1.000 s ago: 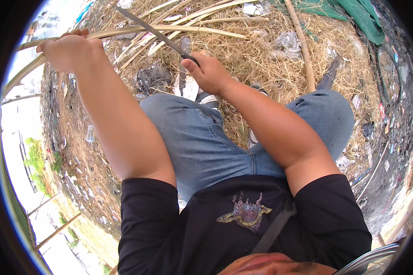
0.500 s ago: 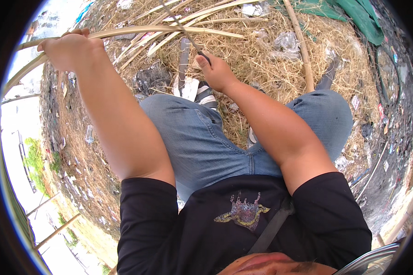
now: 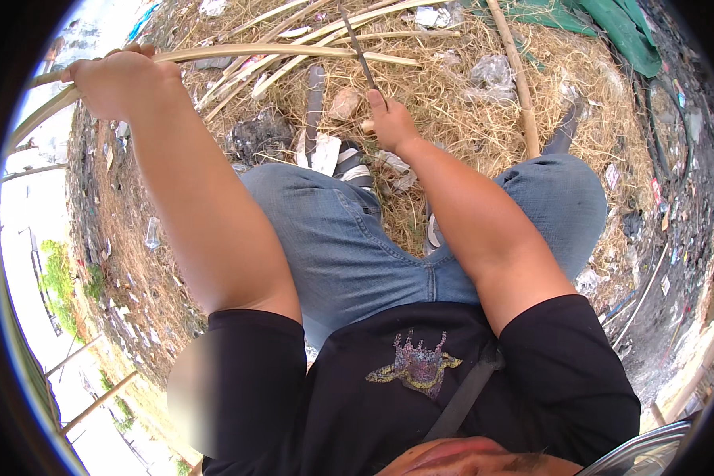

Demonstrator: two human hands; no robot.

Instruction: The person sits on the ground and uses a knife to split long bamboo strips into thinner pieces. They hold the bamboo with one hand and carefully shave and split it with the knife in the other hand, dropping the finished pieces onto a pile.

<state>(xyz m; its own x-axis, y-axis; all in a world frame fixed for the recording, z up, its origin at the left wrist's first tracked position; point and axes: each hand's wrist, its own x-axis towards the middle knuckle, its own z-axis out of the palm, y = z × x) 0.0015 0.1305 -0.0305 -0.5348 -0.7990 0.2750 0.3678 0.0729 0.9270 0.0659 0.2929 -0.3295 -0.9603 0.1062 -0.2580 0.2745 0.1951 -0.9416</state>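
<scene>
Clamping its fingers on the pale strip [image 3: 222,51] over the straw [image 3: 436,95], the left hand [image 3: 123,83] seemingly steadies it, while the right hand [image 3: 394,127], fingers wrapped round the knife [image 3: 363,65], apparently controls the crossing blade

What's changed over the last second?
The right hand shifted right, taking the knife with it. The blade swung from leaning well left to nearly upright in the view, and now crosses the pale strip nearer its free end. Nothing was taken hold of or let go. Unchanged: the left hand gripping the strip, and the wooden pole on the straw.
</scene>
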